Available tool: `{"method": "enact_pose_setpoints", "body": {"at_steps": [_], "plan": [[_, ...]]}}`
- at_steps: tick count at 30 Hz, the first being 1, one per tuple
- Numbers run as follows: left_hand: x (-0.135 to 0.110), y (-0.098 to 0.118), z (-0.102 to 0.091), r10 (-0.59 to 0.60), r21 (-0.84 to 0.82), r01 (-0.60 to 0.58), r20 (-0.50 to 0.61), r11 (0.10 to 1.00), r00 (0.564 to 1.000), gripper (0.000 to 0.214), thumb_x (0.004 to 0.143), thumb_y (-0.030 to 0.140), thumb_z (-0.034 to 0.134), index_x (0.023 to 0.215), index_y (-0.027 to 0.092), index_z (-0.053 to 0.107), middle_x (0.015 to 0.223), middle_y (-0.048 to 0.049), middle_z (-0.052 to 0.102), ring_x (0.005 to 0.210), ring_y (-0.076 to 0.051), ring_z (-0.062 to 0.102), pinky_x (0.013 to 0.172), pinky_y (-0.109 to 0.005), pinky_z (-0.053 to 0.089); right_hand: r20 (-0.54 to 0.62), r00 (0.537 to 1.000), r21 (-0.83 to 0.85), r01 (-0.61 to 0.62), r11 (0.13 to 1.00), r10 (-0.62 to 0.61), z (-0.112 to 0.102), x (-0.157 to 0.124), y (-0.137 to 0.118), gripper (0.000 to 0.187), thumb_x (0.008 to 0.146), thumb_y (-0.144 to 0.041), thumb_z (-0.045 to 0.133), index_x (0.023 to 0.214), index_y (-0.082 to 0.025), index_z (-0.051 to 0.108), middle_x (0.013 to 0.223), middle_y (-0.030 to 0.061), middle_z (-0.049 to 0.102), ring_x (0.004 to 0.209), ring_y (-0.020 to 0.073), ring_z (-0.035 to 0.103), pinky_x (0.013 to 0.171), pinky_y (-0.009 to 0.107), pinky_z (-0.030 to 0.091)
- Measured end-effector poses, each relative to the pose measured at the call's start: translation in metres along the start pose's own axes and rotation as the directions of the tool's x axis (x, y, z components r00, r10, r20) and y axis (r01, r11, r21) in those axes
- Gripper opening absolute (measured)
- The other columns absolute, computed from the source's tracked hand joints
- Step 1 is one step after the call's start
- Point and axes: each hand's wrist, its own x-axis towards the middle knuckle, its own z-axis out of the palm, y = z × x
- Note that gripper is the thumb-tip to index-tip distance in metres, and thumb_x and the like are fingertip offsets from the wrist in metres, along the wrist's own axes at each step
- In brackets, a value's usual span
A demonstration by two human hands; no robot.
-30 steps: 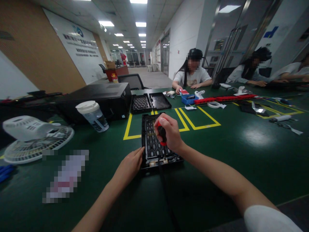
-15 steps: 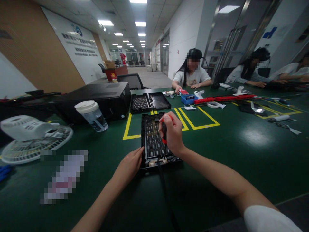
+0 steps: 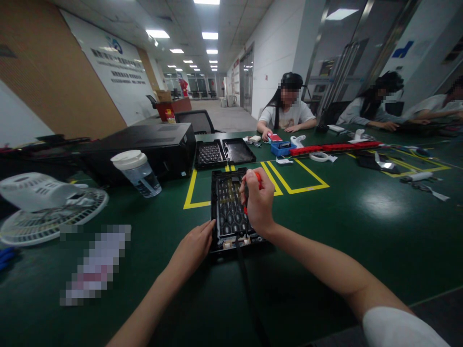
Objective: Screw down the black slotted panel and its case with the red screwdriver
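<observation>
A black rectangular device (image 3: 227, 207) lies open on the green table, its inside full of small dark cells. My right hand (image 3: 258, 202) grips a screwdriver with a red and black handle (image 3: 253, 180), held upright with its tip down at the device's near end. My left hand (image 3: 195, 248) rests flat against the device's near left edge, fingers together, holding nothing. A black cable (image 3: 248, 289) runs from the device's near end toward me.
A lidded plastic cup (image 3: 137, 172), a white fan lying flat (image 3: 47, 205) and a black box (image 3: 152, 147) stand at the left. Two more black trays (image 3: 224, 153) lie beyond the device. Yellow tape lines (image 3: 289, 180) mark the table. Other people sit at the far side.
My right hand has turned on the screwdriver and shifted slightly right; more of its back faces me and less of the handle shows. My left hand has stayed in place.
</observation>
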Motion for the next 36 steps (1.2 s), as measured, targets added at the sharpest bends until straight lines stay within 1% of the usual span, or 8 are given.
{"method": "enact_pose_setpoints", "body": {"at_steps": [5,12,22,25,30,32,34,36], "plan": [[0.0,0.003,-0.003,-0.011,0.004,0.011,0.007,1.0,1.0,0.046,0.088,0.022,0.03,0.131,0.011,0.042,0.128,-0.0132,0.052,0.112,-0.021,0.054,0.097,-0.037,0.042,-0.03,1.0,-0.049,-0.011,0.999,0.009,0.003,0.001,-0.001,0.026,0.085,-0.04,0.044,0.07,-0.019,0.044,0.055,-0.006,0.043,0.043,0.0049,0.037,0.042,0.018,0.031],[0.0,0.0,-0.001,-0.016,0.0,0.016,-0.001,1.0,1.0,0.045,0.087,0.022,0.032,0.131,0.014,0.042,0.128,-0.0111,0.053,0.111,-0.021,0.055,0.097,-0.037,0.043,-0.057,0.998,-0.042,-0.007,0.999,0.005,0.006,0.0,0.001,0.024,0.085,-0.04,0.044,0.072,-0.02,0.045,0.059,-0.0053,0.045,0.044,0.0053,0.037,0.042,0.018,0.031],[0.0,-0.001,0.001,-0.01,0.016,0.01,-0.017,1.0,1.0,0.045,0.087,0.021,0.032,0.13,0.012,0.043,0.128,-0.0117,0.053,0.112,-0.021,0.054,0.098,-0.035,0.042,0.014,0.998,0.074,-0.069,0.995,0.068,0.005,0.001,-0.002,0.024,0.083,-0.042,0.048,0.075,-0.019,0.047,0.059,-0.0056,0.044,0.042,0.0045,0.037,0.038,0.017,0.029],[0.0,-0.002,0.002,-0.006,0.03,0.007,-0.013,1.0,1.0,0.045,0.087,0.021,0.031,0.13,0.012,0.043,0.127,-0.0122,0.053,0.112,-0.021,0.054,0.097,-0.035,0.043,0.076,0.995,0.136,-0.081,0.987,0.071,0.003,0.003,-0.001,0.024,0.084,-0.042,0.047,0.076,-0.019,0.048,0.058,-0.006,0.044,0.04,0.0043,0.038,0.036,0.016,0.029],[0.0,-0.002,0.002,-0.005,0.023,0.005,-0.022,1.0,1.0,0.044,0.088,0.022,0.031,0.129,0.014,0.043,0.127,-0.0108,0.053,0.111,-0.02,0.055,0.096,-0.034,0.044,0.203,0.974,0.233,-0.142,0.962,0.095,-0.008,0.006,-0.001,0.038,0.089,-0.045,0.03,0.077,-0.017,0.052,0.056,-0.0043,0.048,0.04,0.0054,0.043,0.039,0.017,0.034],[0.0,-0.001,0.0,-0.004,0.011,0.004,-0.028,1.0,1.0,0.044,0.087,0.022,0.032,0.128,0.013,0.045,0.127,-0.0113,0.054,0.111,-0.021,0.055,0.096,-0.034,0.044,0.273,0.954,0.242,-0.192,0.951,0.123,-0.013,0.009,-0.001,0.037,0.088,-0.046,0.032,0.079,-0.017,0.052,0.057,-0.0038,0.051,0.041,0.0058,0.046,0.04,0.017,0.037],[0.0,0.0,-0.001,-0.001,0.001,0.001,-0.035,1.0,0.999,0.043,0.087,0.021,0.033,0.128,0.013,0.045,0.127,-0.0106,0.054,0.11,-0.02,0.055,0.096,-0.034,0.044,0.388,0.908,0.241,-0.266,0.933,0.159,-0.019,0.015,-0.002,0.034,0.087,-0.046,0.036,0.081,-0.016,0.052,0.06,-0.0026,0.055,0.043,0.007,0.05,0.043,0.018,0.04],[0.0,0.001,-0.002,-0.002,-0.002,0.002,-0.035,1.0,0.999,0.043,0.087,0.021,0.033,0.128,0.014,0.045,0.127,-0.0098,0.054,0.11,-0.02,0.055,0.096,-0.034,0.044,0.537,0.823,0.228,-0.351,0.908,0.183,-0.025,0.024,-0.003,0.033,0.085,-0.046,0.039,0.082,-0.015,0.052,0.064,-0.0008,0.058,0.048,0.0096,0.056,0.046,0.021,0.044]]}}
